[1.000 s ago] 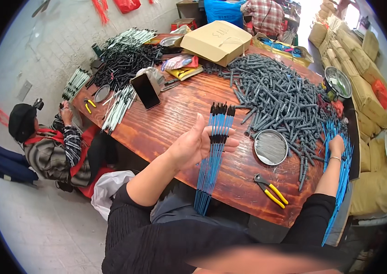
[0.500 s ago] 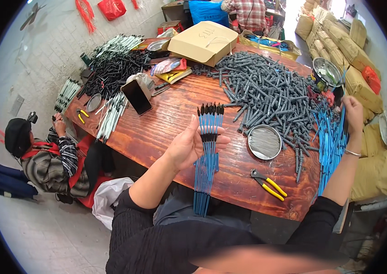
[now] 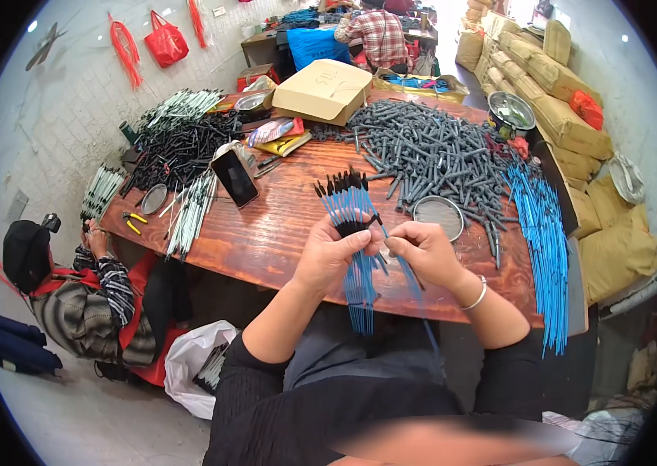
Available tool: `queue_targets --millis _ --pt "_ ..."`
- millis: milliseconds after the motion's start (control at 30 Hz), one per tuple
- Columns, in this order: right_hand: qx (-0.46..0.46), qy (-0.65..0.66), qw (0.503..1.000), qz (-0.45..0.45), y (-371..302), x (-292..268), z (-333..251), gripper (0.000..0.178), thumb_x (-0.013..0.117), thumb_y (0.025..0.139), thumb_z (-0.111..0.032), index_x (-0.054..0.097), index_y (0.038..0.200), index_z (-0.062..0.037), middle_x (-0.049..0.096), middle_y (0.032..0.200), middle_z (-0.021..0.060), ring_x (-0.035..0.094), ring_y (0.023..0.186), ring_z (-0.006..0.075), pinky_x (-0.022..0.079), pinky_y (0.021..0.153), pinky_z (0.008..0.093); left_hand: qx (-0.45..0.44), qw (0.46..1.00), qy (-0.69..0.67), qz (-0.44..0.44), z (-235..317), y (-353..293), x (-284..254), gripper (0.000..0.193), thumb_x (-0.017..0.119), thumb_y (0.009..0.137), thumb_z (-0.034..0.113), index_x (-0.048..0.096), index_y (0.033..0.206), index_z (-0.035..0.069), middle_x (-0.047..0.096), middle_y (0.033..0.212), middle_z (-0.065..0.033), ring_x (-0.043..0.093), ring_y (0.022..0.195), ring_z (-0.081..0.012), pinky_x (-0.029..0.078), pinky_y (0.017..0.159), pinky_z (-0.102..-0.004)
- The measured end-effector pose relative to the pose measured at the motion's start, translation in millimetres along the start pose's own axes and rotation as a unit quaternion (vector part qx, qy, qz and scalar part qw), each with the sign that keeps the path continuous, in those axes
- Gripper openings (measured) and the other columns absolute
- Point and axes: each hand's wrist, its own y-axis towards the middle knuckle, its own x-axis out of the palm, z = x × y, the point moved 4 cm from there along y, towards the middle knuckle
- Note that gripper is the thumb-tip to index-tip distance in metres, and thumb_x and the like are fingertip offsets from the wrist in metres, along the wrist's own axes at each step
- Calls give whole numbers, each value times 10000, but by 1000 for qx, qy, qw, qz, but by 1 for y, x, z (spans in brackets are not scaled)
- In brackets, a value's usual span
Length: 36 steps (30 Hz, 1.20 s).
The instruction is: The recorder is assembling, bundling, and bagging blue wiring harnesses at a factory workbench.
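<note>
The room has a white wall (image 3: pixel 57 128) on the left and piled brown sacks (image 3: pixel 553 128) on the right, with a reddish wooden worktop (image 3: pixel 289 225) between them. On it lies a big heap of grey plastic pieces (image 3: pixel 429 147); to the right there is a pile of blue sticks (image 3: pixel 542 264). The left hand (image 3: pixel 330 250) holds a bunch of blue sticks (image 3: pixel 361 286) with black tips, above the near part of the worktop; its fingers are closed around the sticks, below the tips. The thumb and fingers of the right hand (image 3: pixel 428 252) are pinched together on a single blue stick (image 3: pixel 410 273), just beside the bunch. Its lower part is blurred.

If the left fingers become loose, I think the bunch could fan out and some sticks could slide down. The long lower ends could also catch on the edge of the worktop. The round dish (image 3: pixel 461 221) is near the right hand, so a careless swing could knock it.
</note>
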Motion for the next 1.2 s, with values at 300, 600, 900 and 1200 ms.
queue_targets --millis 300,600,900,1200 --pt "-156 -182 967 88 -71 14 -14 415 655 774 -118 528 1149 8 536 1138 131 530 985 157 449 806 307 -46 988 143 -39 15 -63 48 192 595 799 6 579 990 4 631 872 -86 614 780 -189 483 743 -318" --pt "-115 273 955 3 -138 80 4 507 655 728 -55 472 1197 7 463 1234 174 470 1143 286 371 965 387 165 894 338 -246 -2 -154 138 227 601 736 -32 638 944 50 627 843 -79 606 779 -227 454 711 -320" --pt "110 -305 941 -102 -198 66 124 366 636 701 -112 582 1044 1 635 923 154 611 846 304 470 807 339 109 918 309 -223 -128 -152 18 233 601 737 -38 657 938 67 653 871 -84 619 794 -225 467 747 -294" --pt "80 -366 925 68 -74 -58 109 93 612 699 -85 654 745 -16 624 718 142 619 675 253 479 612 345 -40 947 303 -98 -136 -117 -8 233 548 799 -43 645 989 50 656 949 -81 610 932 -157 459 827 -272"
